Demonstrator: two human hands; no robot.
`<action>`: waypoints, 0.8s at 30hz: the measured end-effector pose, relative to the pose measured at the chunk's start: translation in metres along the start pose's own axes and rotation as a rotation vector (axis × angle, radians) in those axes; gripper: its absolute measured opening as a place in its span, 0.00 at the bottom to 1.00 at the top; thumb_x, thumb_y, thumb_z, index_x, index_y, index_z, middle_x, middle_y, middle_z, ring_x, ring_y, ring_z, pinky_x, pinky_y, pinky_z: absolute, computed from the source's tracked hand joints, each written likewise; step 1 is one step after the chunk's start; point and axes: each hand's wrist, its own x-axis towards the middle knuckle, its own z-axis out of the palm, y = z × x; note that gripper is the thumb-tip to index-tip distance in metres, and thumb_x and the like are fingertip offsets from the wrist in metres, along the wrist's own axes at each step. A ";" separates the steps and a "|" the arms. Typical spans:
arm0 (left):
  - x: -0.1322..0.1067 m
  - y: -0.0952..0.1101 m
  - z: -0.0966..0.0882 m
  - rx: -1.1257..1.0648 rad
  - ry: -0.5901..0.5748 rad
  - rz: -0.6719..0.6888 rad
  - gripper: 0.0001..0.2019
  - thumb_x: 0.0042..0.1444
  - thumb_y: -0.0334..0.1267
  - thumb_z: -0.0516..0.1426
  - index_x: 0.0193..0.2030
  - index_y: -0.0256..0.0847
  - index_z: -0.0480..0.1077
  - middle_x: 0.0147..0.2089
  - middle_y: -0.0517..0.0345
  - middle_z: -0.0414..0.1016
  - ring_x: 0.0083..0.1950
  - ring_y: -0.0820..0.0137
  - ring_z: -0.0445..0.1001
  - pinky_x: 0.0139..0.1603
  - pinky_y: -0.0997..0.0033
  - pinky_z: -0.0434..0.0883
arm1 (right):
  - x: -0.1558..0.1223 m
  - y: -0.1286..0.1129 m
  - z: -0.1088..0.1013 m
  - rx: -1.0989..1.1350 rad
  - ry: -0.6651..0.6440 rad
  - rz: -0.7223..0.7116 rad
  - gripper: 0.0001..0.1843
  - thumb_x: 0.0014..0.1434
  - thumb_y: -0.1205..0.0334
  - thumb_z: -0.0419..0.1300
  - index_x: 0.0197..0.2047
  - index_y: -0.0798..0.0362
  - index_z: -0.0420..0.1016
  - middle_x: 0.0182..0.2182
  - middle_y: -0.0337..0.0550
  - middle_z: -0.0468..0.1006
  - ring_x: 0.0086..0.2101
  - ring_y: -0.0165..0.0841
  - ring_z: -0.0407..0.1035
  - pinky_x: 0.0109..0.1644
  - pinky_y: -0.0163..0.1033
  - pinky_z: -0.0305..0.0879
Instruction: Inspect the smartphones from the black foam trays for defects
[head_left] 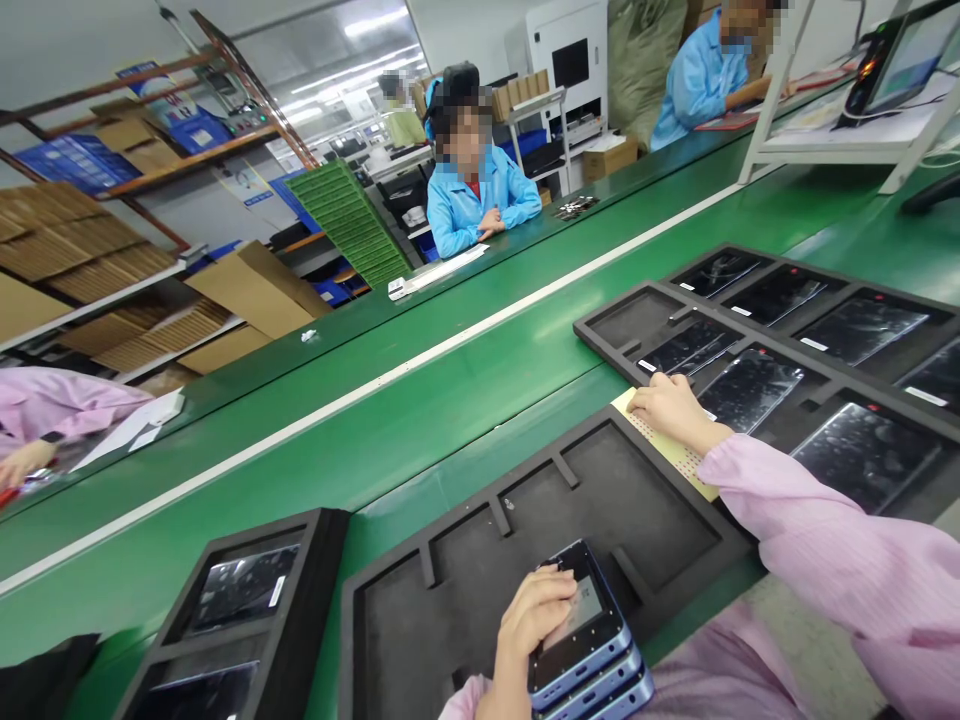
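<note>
My left hand [534, 615] lies over a stack of several blue-edged phones [592, 665], its fingers bent across the top one. The stack tilts at the near edge of a black foam tray [465, 590], and a pale label shows on the top phone. My right hand [671, 408] is closed, fingertips pinched together at the upper end of a yellow sheet with rows of small dots [686, 462]. Whatever its fingertips hold is hidden. The sheet lies between that tray and a second black foam tray [630, 320], which holds several film-covered screens [754, 385].
At lower left, a stack of black foam trays [300, 590] holds more screens. A green conveyor table [420, 420] with a white line runs diagonally across. Opposite sits a person in blue [480, 190]; a pink sleeve [67, 400] shows at left. A white stand [832, 150] carries a monitor.
</note>
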 end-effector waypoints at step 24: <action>-0.005 -0.005 0.000 -0.016 -0.009 -0.026 0.12 0.60 0.37 0.55 0.51 0.47 0.69 0.47 0.49 0.77 0.49 0.63 0.76 0.54 0.54 0.71 | 0.001 -0.002 -0.002 0.099 0.016 0.041 0.13 0.58 0.68 0.52 0.28 0.52 0.76 0.34 0.45 0.80 0.38 0.40 0.61 0.40 0.46 0.47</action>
